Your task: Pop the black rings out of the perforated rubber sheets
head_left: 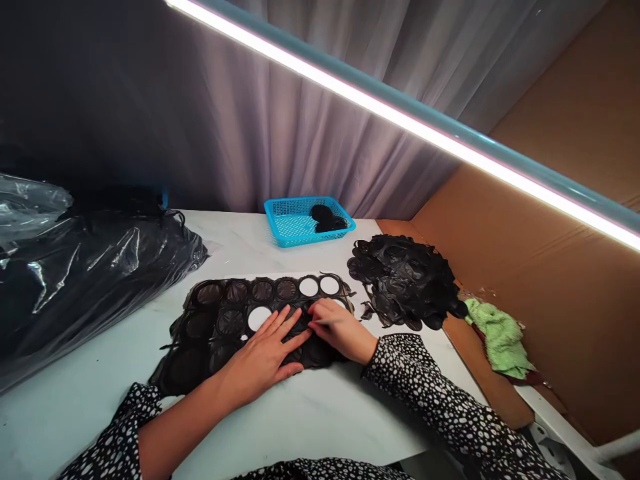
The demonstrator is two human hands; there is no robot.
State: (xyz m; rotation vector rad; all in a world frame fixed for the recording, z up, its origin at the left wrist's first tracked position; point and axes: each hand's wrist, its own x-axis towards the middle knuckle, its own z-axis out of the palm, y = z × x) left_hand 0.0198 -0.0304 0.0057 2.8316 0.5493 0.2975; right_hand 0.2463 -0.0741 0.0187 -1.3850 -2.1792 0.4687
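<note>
A black sheet [230, 321] with rows of round rings lies on the white table; several of its circles show white and the others are dark. My left hand [265, 353] rests flat on the sheet with its fingers spread. Just to its right, my right hand [343, 327] has its fingers pinched together at the sheet's surface, near the left fingertips. Whatever is between the right fingertips is too small to make out.
A blue basket [293, 230] holding black round pieces stands at the back. A heap of black discs [405, 280] lies at the right, near a green cloth [500, 337]. A large black plastic bag [100, 273] fills the left. A lit tube lamp [400, 113] crosses above.
</note>
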